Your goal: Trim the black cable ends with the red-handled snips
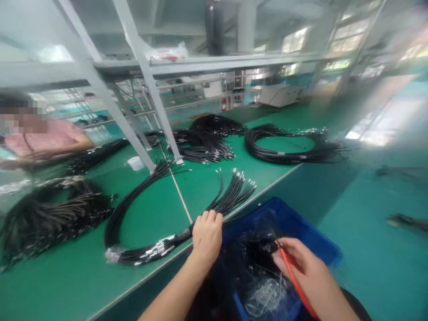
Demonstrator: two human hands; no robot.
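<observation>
A looped bundle of thin black cables [182,238] is gripped at the green desk's [160,205] edge by the left hand [207,232], apparently for steadiness; a slim red-handled tool [296,281] is held by the right hand [302,263] above a blue plastic bin [314,236].

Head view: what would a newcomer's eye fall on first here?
Probably the curved bundle of black cables on the green bench, gripped by the left hand near the bench edge, with pale-tipped ends fanning out beyond it. Next, likely the bright red-handled tool in the right hand, over the blue bin beside the bench.
</observation>
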